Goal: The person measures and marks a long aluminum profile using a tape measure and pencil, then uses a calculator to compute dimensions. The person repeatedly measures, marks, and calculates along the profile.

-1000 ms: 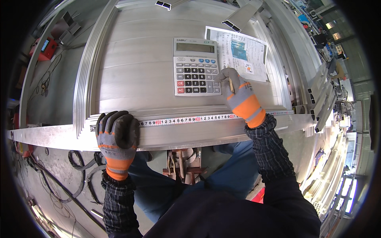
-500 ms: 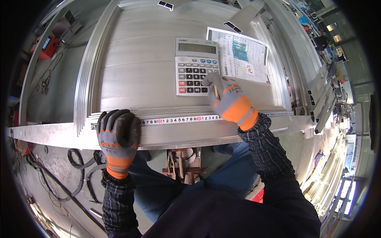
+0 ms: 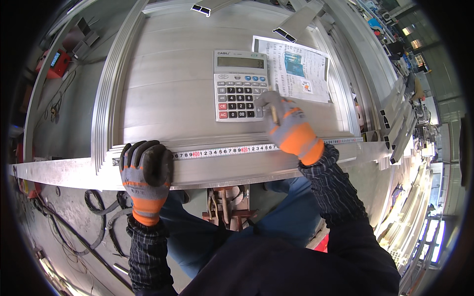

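Note:
My left hand (image 3: 146, 172), in a grey, black and orange work glove, lies on the near rail of an aluminium frame (image 3: 237, 170). Its fingers are apart and bend over the rail, covering part of a white tape measure blade (image 3: 222, 152) stretched along it. My right hand (image 3: 289, 121), gloved alike, is closed around a short tan stick (image 3: 275, 114) that looks like a pencil. Its bent forefinger is at the right-hand keys of a grey calculator (image 3: 240, 106); motion blur hides whether it touches them. The calculator lies flat on the metal panel (image 3: 168, 74) inside the frame.
A printed sheet (image 3: 316, 69) with a blue picture lies right of the calculator. Cut aluminium profiles (image 3: 301, 22) rest at the far edge. On the left are a red device (image 3: 59, 63) and, on the floor, black cables (image 3: 94, 202). More profiles (image 3: 402, 128) are stacked at the right.
My right hand has shifted slightly right relative to the calculator keys, and the calculator's display has changed. The left hand stays on the rail. The whole view has shifted slightly.

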Demonstrator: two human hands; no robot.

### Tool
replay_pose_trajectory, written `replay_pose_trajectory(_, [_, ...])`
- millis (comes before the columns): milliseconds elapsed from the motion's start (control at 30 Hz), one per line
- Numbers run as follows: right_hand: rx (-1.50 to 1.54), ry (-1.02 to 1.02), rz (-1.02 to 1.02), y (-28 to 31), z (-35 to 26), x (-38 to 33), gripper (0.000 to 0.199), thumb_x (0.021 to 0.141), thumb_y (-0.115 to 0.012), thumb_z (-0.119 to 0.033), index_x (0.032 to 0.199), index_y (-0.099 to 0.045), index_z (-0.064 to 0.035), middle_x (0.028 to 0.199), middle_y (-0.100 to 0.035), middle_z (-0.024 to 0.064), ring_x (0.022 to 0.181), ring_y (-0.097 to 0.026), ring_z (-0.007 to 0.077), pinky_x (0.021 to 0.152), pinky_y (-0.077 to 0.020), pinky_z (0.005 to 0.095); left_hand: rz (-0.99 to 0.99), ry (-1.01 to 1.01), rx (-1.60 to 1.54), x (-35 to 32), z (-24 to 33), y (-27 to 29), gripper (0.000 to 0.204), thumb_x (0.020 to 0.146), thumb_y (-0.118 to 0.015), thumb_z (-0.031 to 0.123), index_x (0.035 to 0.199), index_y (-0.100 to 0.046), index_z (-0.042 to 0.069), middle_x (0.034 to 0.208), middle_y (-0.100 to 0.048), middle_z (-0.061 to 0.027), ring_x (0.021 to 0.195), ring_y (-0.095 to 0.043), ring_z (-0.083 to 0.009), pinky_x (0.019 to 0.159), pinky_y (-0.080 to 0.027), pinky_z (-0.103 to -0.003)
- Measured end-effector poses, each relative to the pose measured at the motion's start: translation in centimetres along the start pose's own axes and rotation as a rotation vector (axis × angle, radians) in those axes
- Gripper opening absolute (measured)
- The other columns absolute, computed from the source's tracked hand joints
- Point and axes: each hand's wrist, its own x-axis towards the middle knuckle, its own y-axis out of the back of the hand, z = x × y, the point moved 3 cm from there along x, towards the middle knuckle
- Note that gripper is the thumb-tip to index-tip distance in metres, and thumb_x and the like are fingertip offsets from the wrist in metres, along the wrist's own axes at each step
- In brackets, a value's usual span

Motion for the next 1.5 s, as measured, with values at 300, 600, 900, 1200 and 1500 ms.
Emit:
replay_pose_trajectory(300, [-0.037,-0.051,0.096,0.8,4.4,-2.4,0.027,0.106,-0.066,-0.014,0.133,-0.066,-0.0106,0.114,-0.08,0.019,0.102,-0.077,0.0459,0.094,-0.0609,0.0567,-0.011,-0.016,0.002,0.3,0.4,0.1,0.023,0.099,-0.084,0.016,0.12,-0.081,0.008,0.12,-0.082,-0.0148,0.115,-0.075,-0.0396,0.112,-0.057,-0.056])
replay_pose_trajectory(600, [0.037,-0.133,0.063,0.9,2.2,-1.8,0.036,0.103,-0.068,-0.016,0.138,-0.065,-0.0072,0.119,-0.079,0.0215,0.108,-0.076,0.0489,0.097,-0.0604,0.058,-0.003,-0.014,0.013,-0.1,-0.1,0.2,0.025,0.095,-0.087,0.018,0.118,-0.082,0.009,0.121,-0.081,-0.0121,0.116,-0.074,-0.0384,0.112,-0.056,-0.055])
replay_pose_trajectory(900, [0.071,0.096,-0.148,0.2,-5.1,-3.4,0.073,0.087,-0.081,-0.021,0.154,-0.058,-0.0027,0.131,-0.071,0.0224,0.114,-0.066,0.0472,0.106,-0.0519,0.0631,-0.006,0.03,-0.024,0.0,0.6,0.4,0.022,0.097,-0.084,0.013,0.117,-0.081,0.005,0.121,-0.08,-0.0181,0.116,-0.073,-0.0432,0.106,-0.057,-0.056])
replay_pose_trajectory(1200, [0.028,0.213,-0.071,-2.2,-7.2,-5.9,0.065,0.099,-0.071,-0.033,0.157,-0.06,-0.0047,0.146,-0.072,0.0235,0.134,-0.063,0.043,0.121,-0.0456,0.06,-0.022,-0.007,0.007,-0.2,0.1,-0.1,0.023,0.098,-0.082,0.017,0.119,-0.082,0.008,0.124,-0.08,-0.0146,0.118,-0.073,-0.0416,0.111,-0.056,-0.056])
replay_pose_trajectory(1500, [0.036,-0.208,0.103,0.2,2.7,-2.3,0.052,0.099,-0.07,-0.025,0.143,-0.062,0.0021,0.119,-0.077,0.0312,0.107,-0.075,0.0518,0.101,-0.0592,0.0607,-0.013,0.02,0.003,0.0,0.1,0.1,0.023,0.097,-0.083,0.016,0.118,-0.082,0.007,0.122,-0.081,-0.0149,0.119,-0.073,-0.0409,0.113,-0.055,-0.055])
